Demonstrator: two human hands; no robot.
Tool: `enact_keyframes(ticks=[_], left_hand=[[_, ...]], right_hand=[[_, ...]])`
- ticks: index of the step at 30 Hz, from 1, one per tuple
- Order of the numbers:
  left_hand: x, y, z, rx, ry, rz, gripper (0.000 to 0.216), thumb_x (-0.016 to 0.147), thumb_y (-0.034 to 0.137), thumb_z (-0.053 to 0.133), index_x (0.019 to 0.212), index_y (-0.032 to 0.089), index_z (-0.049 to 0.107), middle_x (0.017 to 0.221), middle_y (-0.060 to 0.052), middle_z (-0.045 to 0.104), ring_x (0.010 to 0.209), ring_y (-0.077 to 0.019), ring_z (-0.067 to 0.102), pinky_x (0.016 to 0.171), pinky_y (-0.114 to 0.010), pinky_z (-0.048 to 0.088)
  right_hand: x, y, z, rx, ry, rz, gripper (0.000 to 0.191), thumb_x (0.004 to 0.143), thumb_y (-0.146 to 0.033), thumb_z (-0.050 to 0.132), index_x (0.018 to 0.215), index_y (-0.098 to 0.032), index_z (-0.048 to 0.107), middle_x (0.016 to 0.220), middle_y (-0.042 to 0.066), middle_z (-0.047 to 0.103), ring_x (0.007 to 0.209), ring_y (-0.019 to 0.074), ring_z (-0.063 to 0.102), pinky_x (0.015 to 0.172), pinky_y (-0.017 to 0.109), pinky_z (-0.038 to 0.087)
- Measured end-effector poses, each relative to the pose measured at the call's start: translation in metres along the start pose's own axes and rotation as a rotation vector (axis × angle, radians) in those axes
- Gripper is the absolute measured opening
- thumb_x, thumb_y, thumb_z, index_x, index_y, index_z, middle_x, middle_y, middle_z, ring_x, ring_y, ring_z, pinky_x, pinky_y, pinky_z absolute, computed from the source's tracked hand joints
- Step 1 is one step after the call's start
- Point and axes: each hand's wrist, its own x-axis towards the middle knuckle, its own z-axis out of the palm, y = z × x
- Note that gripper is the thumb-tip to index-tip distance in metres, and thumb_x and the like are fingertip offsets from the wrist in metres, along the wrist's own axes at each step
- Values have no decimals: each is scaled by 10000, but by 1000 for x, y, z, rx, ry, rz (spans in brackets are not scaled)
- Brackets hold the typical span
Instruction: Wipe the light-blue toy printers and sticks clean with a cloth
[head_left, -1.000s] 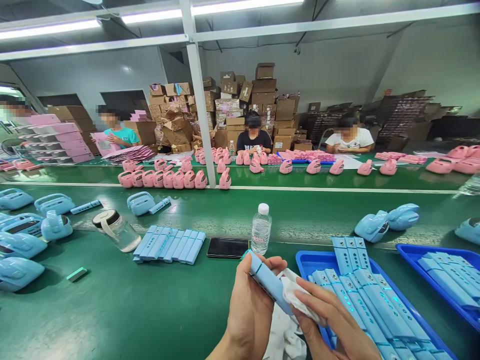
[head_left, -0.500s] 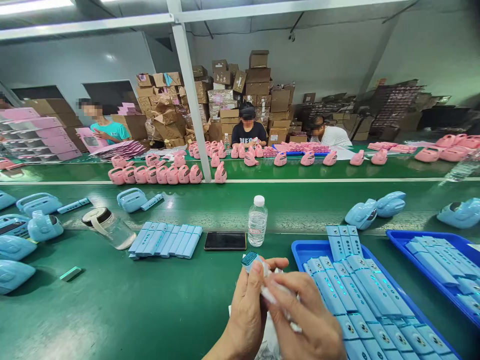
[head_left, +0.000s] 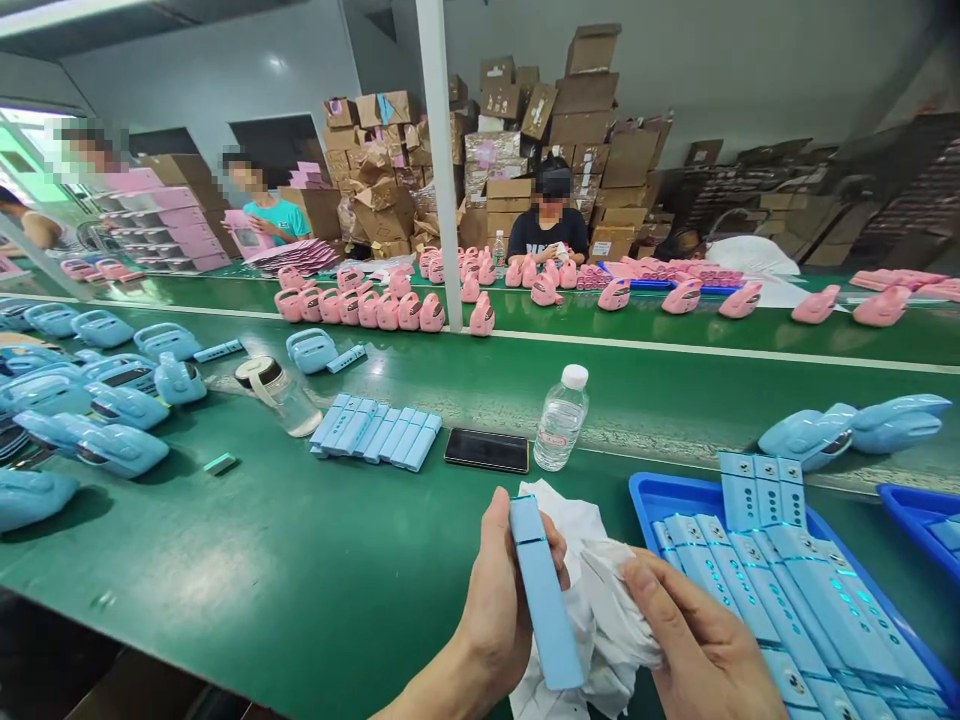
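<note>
My left hand (head_left: 499, 590) is wrapped round a long light-blue plastic bar (head_left: 546, 600), its plain side facing me and a dark line across its upper part. Pinched in the fingers of my right hand (head_left: 694, 630) is a crumpled white cloth (head_left: 619, 600), just right of the bar. More white cloth spreads behind and below the bar; whether it is one piece I cannot tell. Close by on the right, a blue tray (head_left: 646, 487) holds several similar bars (head_left: 814, 600) with dots and small round pictures on them.
Behind my hands lie a black phone (head_left: 486, 450), a water bottle (head_left: 561, 420) and a row of blue bars (head_left: 375, 432). A jug (head_left: 279, 395) and blue plastic housings (head_left: 124, 445) are on the left. Across the bench, people sit behind pink housings (head_left: 375, 308).
The bar has turned from end-on to lengthwise in my left hand. My right hand has drawn away rightward with the cloth. My view has swung left.
</note>
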Motion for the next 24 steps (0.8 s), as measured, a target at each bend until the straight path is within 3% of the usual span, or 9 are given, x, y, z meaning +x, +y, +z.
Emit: enact_keyframes(ticks=[2, 4, 7, 9, 12, 14, 16, 20, 24], left_hand=[[-3, 2, 0, -50, 10, -29, 600, 989, 660, 399, 713, 161, 586, 629, 12, 475, 590, -121, 347, 605, -249, 349], [-6, 2, 0, -91, 25, -92, 570, 969, 665, 469, 730, 163, 595, 617, 24, 468, 584, -122, 370, 594, -253, 357], [-8, -1, 2, -182, -35, -188, 579, 825, 732, 686, 718, 171, 593, 634, 25, 501, 610, -132, 442, 630, -269, 418], [-9, -7, 3, -211, -106, -157, 568, 768, 705, 774, 691, 171, 599, 661, 13, 538, 632, -138, 481, 667, -274, 448], [-11, -18, 3, -194, -125, -81, 486, 850, 638, 741, 761, 164, 676, 724, -22, 623, 723, -188, 589, 780, -302, 495], [-11, -23, 2, -198, -112, -109, 486, 912, 638, 655, 838, 161, 709, 776, -49, 672, 829, -238, 645, 880, -334, 505], [-11, -23, 0, -206, -103, -151, 499, 927, 648, 614, 856, 163, 705, 777, -50, 677, 867, -254, 655, 926, -354, 502], [-9, -17, -3, -196, -148, -166, 509, 900, 662, 642, 814, 162, 687, 725, -27, 653, 828, -237, 650, 919, -351, 499], [-9, -17, -6, -132, -148, -154, 517, 966, 635, 561, 829, 156, 697, 708, -19, 648, 772, -214, 641, 851, -324, 506]], right_hand=[[-2, 3, 4, 8, 13, 25, 380, 911, -537, 747, 1189, -278, 771, 1173, 74, 779, 1009, 319, 758, 735, 291, 669], [-5, 1, 10, -71, 26, -27, 312, 885, -494, 791, 1116, -285, 773, 1080, 55, 794, 942, 284, 777, 705, 246, 659], [-9, -7, 24, -278, 46, -277, 145, 865, -398, 828, 956, -306, 763, 966, 1, 766, 815, 179, 762, 662, 150, 610], [-9, -13, 34, -391, 75, -473, 82, 878, -343, 816, 912, -314, 747, 945, -20, 727, 802, 132, 721, 687, 127, 576], [-3, -18, 43, -480, 178, -640, 64, 917, -280, 783, 927, -300, 723, 922, -23, 682, 808, 111, 671, 735, 142, 541], [0, -14, 43, -530, 154, -711, 78, 931, -227, 763, 957, -280, 712, 925, -15, 669, 812, 113, 670, 740, 166, 541], [0, -7, 41, -558, 53, -743, 100, 937, -186, 745, 985, -264, 704, 924, -8, 662, 822, 124, 682, 736, 188, 555], [-7, 1, 37, -548, 95, -686, 95, 938, -203, 751, 975, -270, 695, 932, -3, 673, 825, 141, 688, 720, 208, 561], [-10, -4, 39, -551, 22, -661, 96, 945, -198, 734, 961, -279, 685, 913, -1, 667, 810, 149, 678, 700, 225, 549]])
